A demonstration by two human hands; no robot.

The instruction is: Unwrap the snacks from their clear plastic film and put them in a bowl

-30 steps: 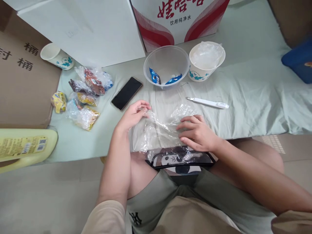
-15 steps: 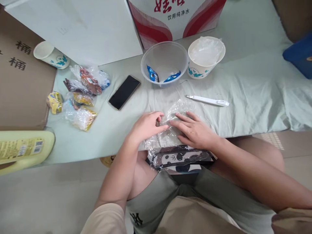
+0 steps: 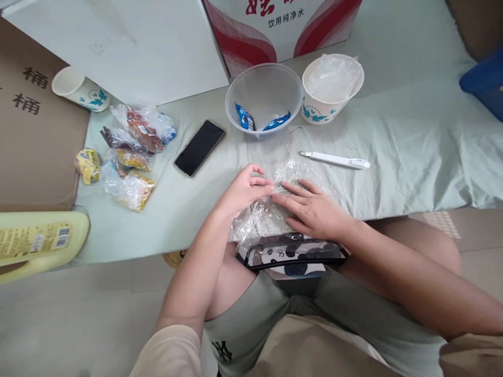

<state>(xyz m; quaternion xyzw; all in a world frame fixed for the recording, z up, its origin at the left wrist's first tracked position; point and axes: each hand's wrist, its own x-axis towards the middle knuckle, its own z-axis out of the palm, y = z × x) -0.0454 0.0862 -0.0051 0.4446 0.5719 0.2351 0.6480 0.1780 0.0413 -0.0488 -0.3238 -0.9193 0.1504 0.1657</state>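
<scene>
Drawing closer to the right hand (image 3: 318, 212) over the last second, the left hand (image 3: 243, 193) has shifted rightward, and its thumb and forefinger tips have come together on a crumpled sheet of clear plastic film (image 3: 261, 212). The other left fingers are loosely curled. The right hand lies palm down on the film, fingers spread, gripping nothing visible. The film rests at the near edge of the pale green cloth (image 3: 408, 167), its near part overlapping a black-rimmed, panda-printed object (image 3: 294, 256) on the lap. Beyond the hands, to the right, lies a slim white plastic cutter (image 3: 336, 159); farther off stands a round translucent plastic bowl (image 3: 264, 97) holding two blue wrapped packets (image 3: 277, 122). A black rectangular phone (image 3: 199, 148) lies to the left.
</scene>
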